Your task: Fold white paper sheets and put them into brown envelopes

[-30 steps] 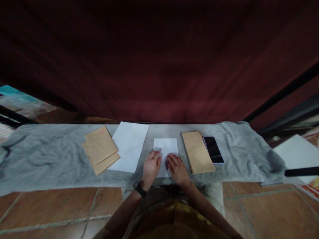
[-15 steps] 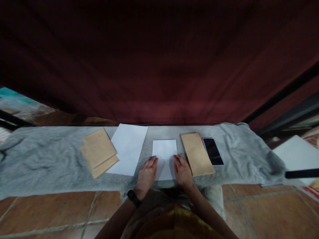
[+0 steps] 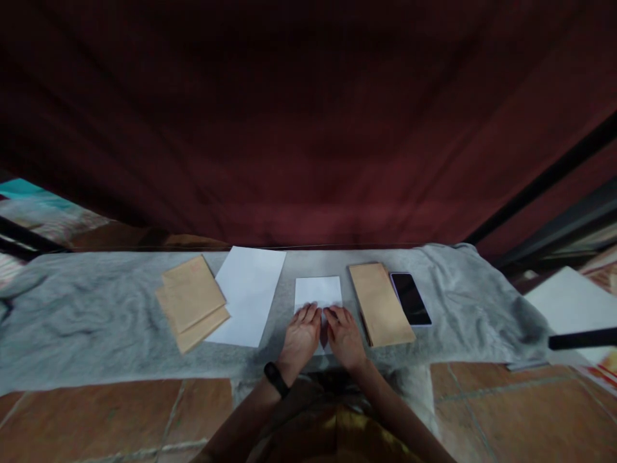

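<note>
A small white sheet of paper [image 3: 318,288] lies on the grey cloth right in front of me, with a crosswise line near its middle that looks like a fold. My left hand [image 3: 303,329] rests on the left part of the sheet, fingers laid flat and wearing a dark wristband at the wrist. On the right part lies my right hand [image 3: 343,333], its fingers also flat, the tips close to those of the left. Both hands cover much of the lower half of the paper. Neither grips anything that I can see.
To the left, brown envelopes [image 3: 193,292] overlap a stack of larger white paper [image 3: 253,289]. At the right lie more brown envelopes [image 3: 380,305] and a phone [image 3: 411,299]. Grey cloth [image 3: 96,315] covers the narrow table; a dark red curtain [image 3: 308,161] hangs behind it.
Both hands have slid inward from the sheet's side edges toward its middle, so their fingertips are now close together. The sheet stays in place.
</note>
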Action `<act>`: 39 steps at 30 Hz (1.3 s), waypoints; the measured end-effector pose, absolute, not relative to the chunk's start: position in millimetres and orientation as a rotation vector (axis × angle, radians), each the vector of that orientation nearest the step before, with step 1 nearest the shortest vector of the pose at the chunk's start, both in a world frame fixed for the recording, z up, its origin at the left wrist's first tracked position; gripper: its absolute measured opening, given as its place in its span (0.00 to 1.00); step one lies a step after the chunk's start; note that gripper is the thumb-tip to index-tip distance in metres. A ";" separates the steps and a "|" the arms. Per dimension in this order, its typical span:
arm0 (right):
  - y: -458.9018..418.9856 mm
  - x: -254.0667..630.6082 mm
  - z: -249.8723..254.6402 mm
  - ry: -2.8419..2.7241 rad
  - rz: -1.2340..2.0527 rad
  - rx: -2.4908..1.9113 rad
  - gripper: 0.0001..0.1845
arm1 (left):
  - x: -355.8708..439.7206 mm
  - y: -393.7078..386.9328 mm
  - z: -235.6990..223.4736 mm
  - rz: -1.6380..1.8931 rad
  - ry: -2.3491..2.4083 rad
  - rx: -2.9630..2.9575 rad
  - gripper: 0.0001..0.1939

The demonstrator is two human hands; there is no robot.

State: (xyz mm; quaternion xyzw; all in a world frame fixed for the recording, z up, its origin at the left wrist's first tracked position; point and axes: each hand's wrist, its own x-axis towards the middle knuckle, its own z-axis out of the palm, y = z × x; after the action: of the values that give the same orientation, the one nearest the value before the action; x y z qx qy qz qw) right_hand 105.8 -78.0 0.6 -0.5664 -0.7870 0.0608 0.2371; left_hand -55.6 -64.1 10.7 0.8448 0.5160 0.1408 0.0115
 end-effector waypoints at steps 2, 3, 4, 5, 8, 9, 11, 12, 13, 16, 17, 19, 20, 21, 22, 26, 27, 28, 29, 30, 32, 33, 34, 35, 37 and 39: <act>-78.9 109.6 -1.9 -2.138 0.141 -1.548 0.24 | -61.9 -65.1 11.2 0.414 1.573 2.683 0.22; -79.7 112.0 -3.4 -2.124 0.126 -1.552 0.23 | -66.8 -66.3 11.1 0.409 1.565 2.699 0.22; -80.6 114.6 -4.8 -2.108 0.112 -1.558 0.23 | -72.1 -67.6 10.8 0.413 1.569 2.704 0.22; -81.5 117.1 -6.0 -2.093 0.102 -1.567 0.22 | -77.6 -68.9 10.3 0.422 1.582 2.697 0.22; -83.7 122.2 -8.7 -2.059 0.097 -1.601 0.22 | -90.4 -71.2 9.1 0.467 1.632 2.636 0.21; -84.2 123.0 -9.4 -2.045 0.100 -1.612 0.22 | -92.2 -71.1 9.0 0.481 1.651 2.611 0.21; -85.0 123.4 -10.7 -2.024 0.102 -1.622 0.22 | -90.4 -69.3 9.4 0.503 1.686 2.577 0.19; -85.3 123.3 -11.3 -2.016 0.099 -1.624 0.22 | -86.5 -67.6 9.7 0.513 1.692 2.571 0.18; -85.6 123.1 -11.9 -2.012 0.095 -1.625 0.22 | -80.8 -65.4 9.9 0.523 1.677 2.574 0.18; -85.7 122.7 -13.4 -2.016 0.092 -1.628 0.22 | -56.5 -54.9 9.6 0.541 1.516 2.604 0.19; -85.4 122.7 -13.7 -2.019 0.095 -1.625 0.21 | -47.9 -50.0 9.1 0.537 1.457 2.613 0.20; -84.4 123.0 -13.8 -2.012 0.110 -1.617 0.21 | -33.6 -38.9 7.9 0.519 1.410 2.627 0.21; -83.8 123.0 -13.7 -1.997 0.120 -1.617 0.20 | -28.7 -33.0 7.2 0.507 1.413 2.635 0.22; -83.2 123.0 -13.5 -1.976 0.129 -1.621 0.20 | -25.7 -27.2 6.5 0.496 1.419 2.644 0.22; -82.7 122.9 -13.3 -1.953 0.136 -1.627 0.20 | -24.4 -21.7 5.7 0.487 1.420 2.655 0.23; -83.1 121.5 -12.4 -1.912 0.121 -1.650 0.20 | -29.7 -5.9 3.2 0.476 1.373 2.703 0.25; -83.7 121.2 -12.4 -1.918 0.112 -1.651 0.21 | -31.9 -3.6 2.7 0.475 1.364 2.710 0.25; -84.4 121.0 -12.5 -1.929 0.105 -1.650 0.21 | -34.1 -1.7 2.4 0.472 1.360 2.714 0.24; -85.0 121.0 -12.7 -1.940 0.100 -1.650 0.22 | -36.3 -0.2 2.1 0.469 1.366 2.713 0.24; -85.6 121.1 -13.0 -1.950 0.097 -1.650 0.23 | -38.5 1.0 1.9 0.470 1.381 2.707 0.24; -86.4 121.8 -14.1 -1.969 0.093 -1.652 0.23 | -43.9 2.4 1.3 0.480 1.424 2.690 0.24; -86.6 122.2 -14.7 -1.976 0.089 -1.654 0.23 | -47.3 2.4 0.9 0.490 1.451 2.679 0.25; -86.7 122.6 -15.5 -1.981 0.083 -1.653 0.23 | -51.3 1.9 0.3 0.500 1.484 2.667 0.25; -86.7 123.0 -16.2 -1.985 0.075 -1.651 0.23 | -55.9 0.7 -0.6 0.507 1.525 2.653 0.25; -86.5 123.2 -17.8 -1.992 0.053 -1.646 0.23 | -66.4 -3.7 -3.0 0.509 1.645 2.609 0.27; -86.2 123.0 -19.2 -1.997 0.031 -1.646 0.23 | -77.2 -10.4 -6.3 0.497 1.784 2.553 0.30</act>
State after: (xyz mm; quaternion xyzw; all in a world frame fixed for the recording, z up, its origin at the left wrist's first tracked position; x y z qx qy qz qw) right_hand 123.0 -86.2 -19.2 -0.6119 -0.7421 0.0117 0.2733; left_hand -77.2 -10.4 -6.3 0.8094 0.5656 0.1577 -0.0060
